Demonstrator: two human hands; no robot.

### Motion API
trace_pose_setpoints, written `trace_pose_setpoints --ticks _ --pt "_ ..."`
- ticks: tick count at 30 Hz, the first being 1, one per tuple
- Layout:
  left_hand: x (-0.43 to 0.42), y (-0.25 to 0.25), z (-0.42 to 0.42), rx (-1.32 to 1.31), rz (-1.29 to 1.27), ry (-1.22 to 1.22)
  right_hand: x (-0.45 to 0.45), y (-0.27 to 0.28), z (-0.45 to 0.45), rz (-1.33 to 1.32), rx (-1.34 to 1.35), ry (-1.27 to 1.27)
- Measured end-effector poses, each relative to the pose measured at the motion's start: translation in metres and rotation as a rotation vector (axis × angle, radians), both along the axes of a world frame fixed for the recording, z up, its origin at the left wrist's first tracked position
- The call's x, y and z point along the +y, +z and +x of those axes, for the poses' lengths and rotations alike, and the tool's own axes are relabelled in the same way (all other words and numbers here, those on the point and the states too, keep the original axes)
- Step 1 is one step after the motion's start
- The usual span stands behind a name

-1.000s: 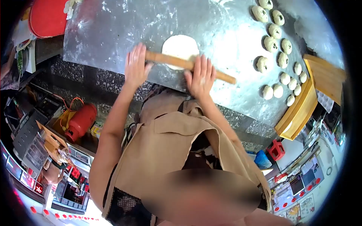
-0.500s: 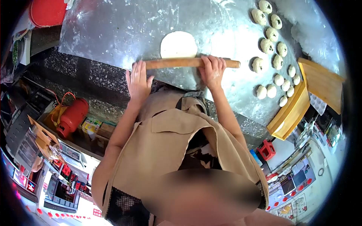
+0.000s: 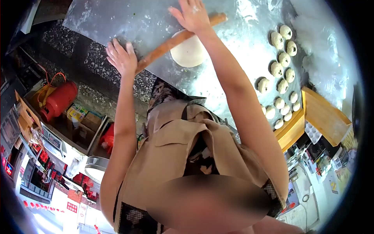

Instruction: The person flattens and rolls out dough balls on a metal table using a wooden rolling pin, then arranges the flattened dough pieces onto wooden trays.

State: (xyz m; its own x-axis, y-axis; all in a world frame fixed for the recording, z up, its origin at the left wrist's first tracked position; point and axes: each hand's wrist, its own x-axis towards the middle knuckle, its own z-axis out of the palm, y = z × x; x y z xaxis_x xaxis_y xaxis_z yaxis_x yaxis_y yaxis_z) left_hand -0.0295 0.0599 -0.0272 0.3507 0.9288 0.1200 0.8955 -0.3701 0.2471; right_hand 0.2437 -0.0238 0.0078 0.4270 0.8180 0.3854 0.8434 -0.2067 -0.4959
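A wooden rolling pin (image 3: 161, 48) lies slantwise on the metal worktop (image 3: 117, 23), across the upper left edge of a flat round sheet of dough (image 3: 189, 52). Under the palm of my right hand (image 3: 191, 15) passes the far part of the pin; its fingers are stretched out and the thumb is spread. My left hand (image 3: 122, 58) lies flat at the pin's near end, with its fingers apart and extending past the worktop edge. Neither hand wraps round the wood.
Several filled buns (image 3: 277, 69) and smaller dough balls (image 3: 279, 103) sit on the right of the worktop. Beyond them are clear plastic sheeting (image 3: 325, 62) and a wooden box (image 3: 290, 130). A red gas cylinder (image 3: 60, 100) stands low on the left.
The rolling pin has turned from nearly level to a slant. My right hand has moved up and left with its fingers straightened; my left hand has shifted left and its fingers have spread.
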Motion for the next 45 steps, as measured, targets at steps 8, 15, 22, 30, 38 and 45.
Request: trace_pose_setpoints --ticks 8,15,22,30,38,45 --pt "-0.09 0.031 -0.027 -0.047 -0.012 -0.83 -0.261 -0.001 -0.083 -0.386 -0.069 -0.177" --pt "-0.068 0.075 0.096 -0.004 -0.115 -1.356 -0.302 0.013 -0.163 -0.457 0.247 -0.484" --pt "-0.138 0.022 0.29 -0.192 -0.153 -1.51 -0.314 0.006 -0.135 -0.438 0.142 -0.702" --pt "-0.052 0.014 0.191 -0.114 -0.442 -0.874 -0.318 -0.003 -0.09 -0.458 0.131 -0.787" --pt "-0.088 0.026 0.156 -0.214 -0.479 -1.074 -0.262 0.014 -0.152 -0.073 0.546 -0.903" --pt "-0.252 0.121 0.148 -0.092 -0.611 -1.65 -0.315 0.024 -0.148 1.281 2.32 -0.25"
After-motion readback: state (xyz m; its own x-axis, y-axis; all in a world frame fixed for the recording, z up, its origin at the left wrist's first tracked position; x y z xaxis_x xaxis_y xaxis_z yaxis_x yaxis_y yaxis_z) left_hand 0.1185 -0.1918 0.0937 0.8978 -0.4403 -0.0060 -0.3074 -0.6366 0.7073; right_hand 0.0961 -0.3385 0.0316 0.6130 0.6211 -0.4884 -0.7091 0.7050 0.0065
